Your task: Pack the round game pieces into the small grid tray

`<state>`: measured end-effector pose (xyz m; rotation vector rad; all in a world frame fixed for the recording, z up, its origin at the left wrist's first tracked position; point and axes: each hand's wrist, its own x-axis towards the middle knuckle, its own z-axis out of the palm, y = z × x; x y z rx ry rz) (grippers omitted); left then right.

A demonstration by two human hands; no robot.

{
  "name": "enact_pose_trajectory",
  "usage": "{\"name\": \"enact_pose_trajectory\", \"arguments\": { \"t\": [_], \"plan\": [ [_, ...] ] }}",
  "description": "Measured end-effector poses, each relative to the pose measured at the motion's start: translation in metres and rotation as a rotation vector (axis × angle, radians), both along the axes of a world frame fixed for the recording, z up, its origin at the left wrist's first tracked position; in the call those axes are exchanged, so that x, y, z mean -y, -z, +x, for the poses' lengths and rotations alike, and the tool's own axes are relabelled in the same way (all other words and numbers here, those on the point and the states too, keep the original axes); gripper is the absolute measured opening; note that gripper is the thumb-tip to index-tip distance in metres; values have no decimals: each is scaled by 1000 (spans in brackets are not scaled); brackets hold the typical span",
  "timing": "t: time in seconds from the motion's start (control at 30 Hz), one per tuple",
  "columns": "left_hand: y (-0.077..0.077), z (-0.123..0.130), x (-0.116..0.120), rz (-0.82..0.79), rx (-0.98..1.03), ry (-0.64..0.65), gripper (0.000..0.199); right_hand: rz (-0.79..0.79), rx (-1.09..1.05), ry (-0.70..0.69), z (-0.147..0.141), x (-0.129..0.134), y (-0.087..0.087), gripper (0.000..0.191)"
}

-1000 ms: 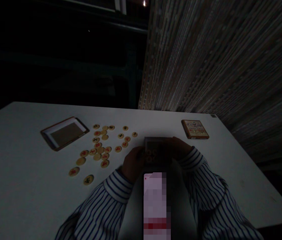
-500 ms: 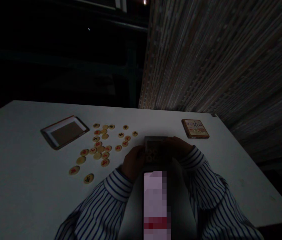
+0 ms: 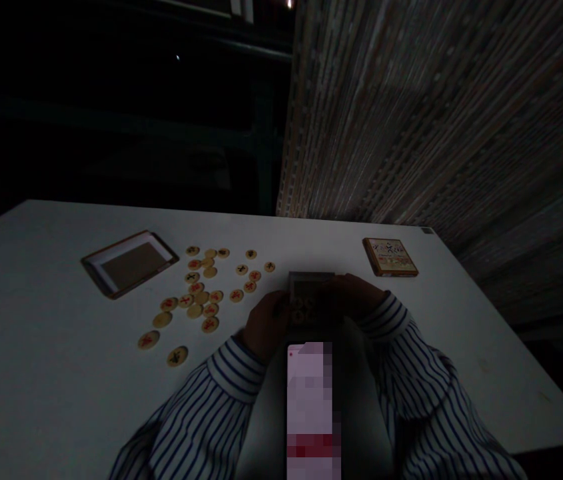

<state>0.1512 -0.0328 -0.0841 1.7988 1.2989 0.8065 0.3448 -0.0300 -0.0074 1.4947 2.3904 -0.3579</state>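
A small rectangular box (image 3: 306, 275), dim and in shadow, sits between my hands with several round pieces (image 3: 301, 313) inside its near left part. My left hand (image 3: 268, 323) is closed at the box's left side. From the right, my right hand (image 3: 356, 293) reaches over the box, its bent fingers dark; what they pinch, if anything, is hidden. To the left, several Chinese chess pieces (image 3: 210, 325) are scattered on the white table (image 3: 61, 387), with red or black characters, some plain side up.
An open box half (image 3: 106, 293) lies at the left, its inside showing. At the right rests a printed box lid (image 3: 394, 257). A lit phone (image 3: 310, 400) is close in front of me, between my forearms. Corrugated stacked sheets (image 3: 386, 133) rise behind the table.
My right hand's fingers have shifted slightly over the box, and the pieces in it look a little differently placed. My left hand and the scattered pieces stay put.
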Motion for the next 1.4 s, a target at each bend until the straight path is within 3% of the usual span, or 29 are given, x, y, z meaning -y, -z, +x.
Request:
{"name": "enact_pose_trajectory", "arguments": {
  "t": [0.37, 0.63, 1.4],
  "plan": [
    [-3, 0, 0, 36, -39, 8, 32, 85, 8, -1, 1, 2, -3, 23],
    [-7, 1, 1, 23, -57, -4, 31, 129, -110, -97, -11, 2, 3, 31],
    [-14, 0, 2, 36, -72, 19, 32, 150, -189, -112, -13, 1, 8, 24]
  ]
}}
